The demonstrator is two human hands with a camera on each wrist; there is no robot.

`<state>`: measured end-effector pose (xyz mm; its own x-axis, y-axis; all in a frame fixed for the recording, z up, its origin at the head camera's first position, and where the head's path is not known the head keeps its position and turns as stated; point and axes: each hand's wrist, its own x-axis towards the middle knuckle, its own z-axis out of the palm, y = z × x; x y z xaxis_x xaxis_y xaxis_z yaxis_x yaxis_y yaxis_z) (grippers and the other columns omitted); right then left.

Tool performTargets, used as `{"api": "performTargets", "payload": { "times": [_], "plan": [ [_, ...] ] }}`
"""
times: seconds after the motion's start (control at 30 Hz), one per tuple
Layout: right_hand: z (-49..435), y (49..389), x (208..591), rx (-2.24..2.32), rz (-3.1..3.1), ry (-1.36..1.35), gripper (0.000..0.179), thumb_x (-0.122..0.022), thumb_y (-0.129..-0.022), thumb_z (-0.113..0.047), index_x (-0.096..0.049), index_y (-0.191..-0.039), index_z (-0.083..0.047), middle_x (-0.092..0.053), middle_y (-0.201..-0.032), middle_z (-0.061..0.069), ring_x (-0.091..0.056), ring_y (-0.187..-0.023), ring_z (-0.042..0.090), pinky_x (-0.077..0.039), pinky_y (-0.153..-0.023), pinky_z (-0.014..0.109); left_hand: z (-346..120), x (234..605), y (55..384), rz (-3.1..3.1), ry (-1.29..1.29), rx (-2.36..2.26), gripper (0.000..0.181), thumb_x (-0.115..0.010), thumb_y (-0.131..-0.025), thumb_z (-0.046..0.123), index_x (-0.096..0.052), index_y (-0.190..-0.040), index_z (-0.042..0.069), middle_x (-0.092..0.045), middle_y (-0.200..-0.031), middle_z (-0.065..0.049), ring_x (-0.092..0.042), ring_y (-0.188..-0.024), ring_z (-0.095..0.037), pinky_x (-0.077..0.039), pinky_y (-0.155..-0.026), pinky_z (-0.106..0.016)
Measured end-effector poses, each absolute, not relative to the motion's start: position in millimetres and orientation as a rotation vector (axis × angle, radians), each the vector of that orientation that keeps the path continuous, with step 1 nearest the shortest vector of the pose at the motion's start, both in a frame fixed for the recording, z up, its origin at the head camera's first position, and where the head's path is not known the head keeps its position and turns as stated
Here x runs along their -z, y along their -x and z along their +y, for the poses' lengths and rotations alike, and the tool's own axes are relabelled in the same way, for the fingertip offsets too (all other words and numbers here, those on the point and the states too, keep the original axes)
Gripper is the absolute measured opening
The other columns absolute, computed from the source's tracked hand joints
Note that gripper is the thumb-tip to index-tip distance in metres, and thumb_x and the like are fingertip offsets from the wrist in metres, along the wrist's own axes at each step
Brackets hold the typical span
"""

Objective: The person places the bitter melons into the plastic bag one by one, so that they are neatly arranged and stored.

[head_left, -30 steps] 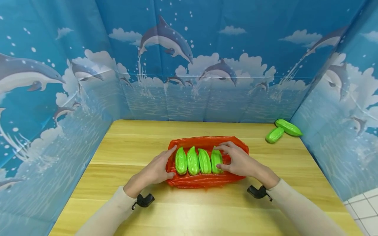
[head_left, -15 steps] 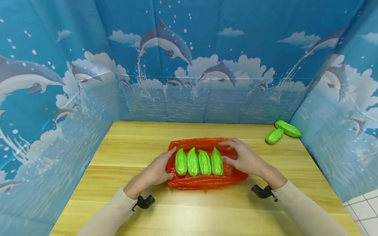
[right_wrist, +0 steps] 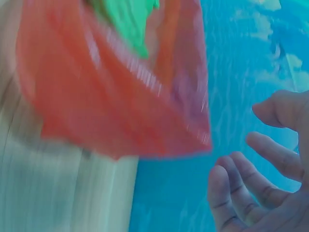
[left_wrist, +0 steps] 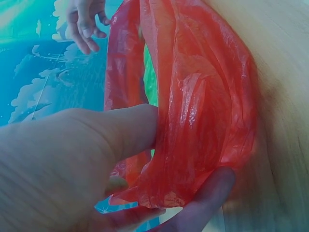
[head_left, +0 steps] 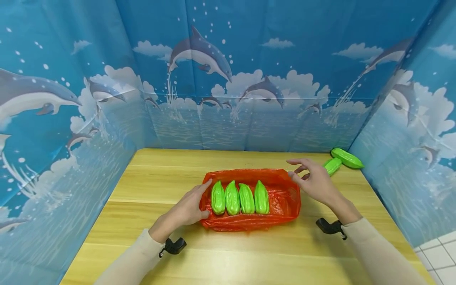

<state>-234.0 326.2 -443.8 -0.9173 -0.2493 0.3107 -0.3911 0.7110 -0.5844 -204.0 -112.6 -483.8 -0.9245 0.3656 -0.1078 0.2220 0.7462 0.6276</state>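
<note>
A red plastic bag [head_left: 246,224] lies wide-mouthed on the table, with several shiny green bitter melons [head_left: 232,198] in a row inside, toward its left. My left hand [head_left: 187,206] holds the bag's left side. In the left wrist view its thumb goes inside the bag mouth and its fingers lie along the outside of the red film [left_wrist: 207,96]. Beyond the bag's right end, my right hand [head_left: 313,180] is raised with loosely bent fingers and nothing in it. The right wrist view shows those fingers apart from the bag [right_wrist: 111,111].
Two more bitter melons, one short [head_left: 333,166] and one long [head_left: 347,158], lie at the table's back right corner, the short one partly behind the right hand. Blue dolphin-print curtains [head_left: 228,122] border the wooden table [head_left: 228,257] at the back and sides.
My right hand has left the rightmost bitter melon in the bag and moved right, past the bag's edge toward the two loose melons. The left hand stays at the bag's left side.
</note>
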Motion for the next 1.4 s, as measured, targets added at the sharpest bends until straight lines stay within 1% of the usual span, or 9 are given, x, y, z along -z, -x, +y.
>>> {"api": "performTargets", "payload": {
  "times": [0.23, 0.33, 0.4, 0.47, 0.63, 0.77, 0.97, 1.17, 1.4],
  "plan": [
    [366.3, 251.6, 459.8, -0.982, -2.720, -0.337, 0.049, -0.074, -0.117, -0.026, -0.068, -0.160, -0.004, -0.060, -0.154, 0.033, -0.072, -0.124, 0.051, -0.061, -0.083, 0.020, -112.2, 483.4, 202.6, 2.719, -0.458, -0.948, 0.108, -0.092, -0.097, 0.006, -0.031, -0.186, 0.016, -0.048, -0.182, -0.023, -0.054, -0.164, -0.048, -0.053, -0.130, -0.065],
    [382.5, 258.6, 467.3, -0.964, -2.718, -0.269, 0.051, -0.074, -0.116, -0.026, -0.066, -0.161, -0.002, -0.053, -0.158, 0.038, -0.068, -0.128, 0.058, -0.071, -0.088, 0.040, -111.9, 482.6, 203.1, 2.721, -0.457, -0.951, 0.108, -0.093, -0.097, 0.007, -0.032, -0.186, 0.016, -0.048, -0.182, -0.024, -0.054, -0.164, -0.048, -0.054, -0.129, -0.066],
    [393.3, 262.7, 472.5, -0.955, -2.717, -0.229, 0.053, -0.073, -0.117, -0.025, -0.064, -0.161, 0.001, -0.048, -0.160, 0.043, -0.064, -0.129, 0.062, -0.071, -0.091, 0.059, -111.8, 482.1, 203.6, 2.723, -0.456, -0.943, 0.108, -0.093, -0.097, 0.008, -0.032, -0.186, 0.016, -0.047, -0.182, -0.023, -0.053, -0.164, -0.048, -0.054, -0.130, -0.066],
    [403.2, 266.4, 477.0, -0.937, -2.717, -0.182, 0.054, -0.072, -0.116, -0.025, -0.063, -0.162, 0.004, -0.044, -0.163, 0.047, -0.062, -0.129, 0.065, -0.068, -0.089, 0.066, -112.0, 482.3, 204.5, 2.724, -0.456, -0.938, 0.108, -0.092, -0.098, 0.008, -0.032, -0.186, 0.016, -0.047, -0.183, -0.023, -0.053, -0.165, -0.048, -0.053, -0.130, -0.066],
    [428.7, 275.7, 487.4, -0.934, -2.725, -0.059, 0.060, -0.068, -0.117, -0.027, -0.056, -0.165, 0.008, -0.033, -0.167, 0.053, -0.044, -0.143, 0.072, -0.052, -0.099, 0.077, -111.9, 482.9, 205.1, 2.729, -0.460, -0.933, 0.108, -0.092, -0.097, 0.008, -0.032, -0.186, 0.016, -0.047, -0.182, -0.024, -0.052, -0.165, -0.048, -0.053, -0.130, -0.066],
    [445.6, 282.9, 494.4, -0.942, -2.757, 0.037, 0.067, -0.065, -0.119, -0.031, -0.049, -0.170, 0.009, -0.026, -0.173, 0.054, -0.023, -0.159, 0.078, -0.028, -0.117, 0.095, -111.3, 481.6, 204.8, 2.729, -0.452, -0.940, 0.109, -0.093, -0.097, 0.008, -0.032, -0.186, 0.017, -0.047, -0.182, -0.024, -0.052, -0.165, -0.049, -0.053, -0.129, -0.067],
    [462.6, 289.6, 503.0, -0.931, -2.862, 0.107, 0.081, -0.063, -0.120, -0.042, -0.035, -0.179, 0.006, -0.012, -0.179, 0.054, -0.015, -0.161, 0.081, -0.023, -0.119, 0.098, -110.5, 480.6, 204.8, 2.725, -0.440, -0.944, 0.109, -0.093, -0.097, 0.009, -0.032, -0.187, 0.019, -0.046, -0.183, -0.024, -0.052, -0.165, -0.050, -0.055, -0.128, -0.068],
    [473.0, 293.3, 510.9, -0.934, -2.893, 0.071, 0.085, -0.064, -0.120, -0.043, -0.030, -0.180, 0.007, -0.008, -0.181, 0.053, -0.011, -0.165, 0.077, -0.013, -0.125, 0.098, -109.3, 481.0, 204.8, 2.732, -0.447, -0.939, 0.108, -0.093, -0.097, 0.009, -0.033, -0.186, 0.018, -0.049, -0.181, -0.023, -0.054, -0.163, -0.048, -0.055, -0.128, -0.066],
    [477.1, 294.8, 517.8, -0.932, -2.933, 0.078, 0.086, -0.067, -0.118, -0.043, -0.033, -0.178, 0.009, -0.010, -0.181, 0.053, -0.013, -0.164, 0.079, -0.025, -0.122, 0.098, -109.7, 483.1, 203.4, 2.732, -0.439, -0.941, 0.108, -0.093, -0.097, 0.008, -0.033, -0.186, 0.019, -0.046, -0.183, -0.023, -0.052, -0.165, -0.049, -0.053, -0.129, -0.067]
  ]
}}
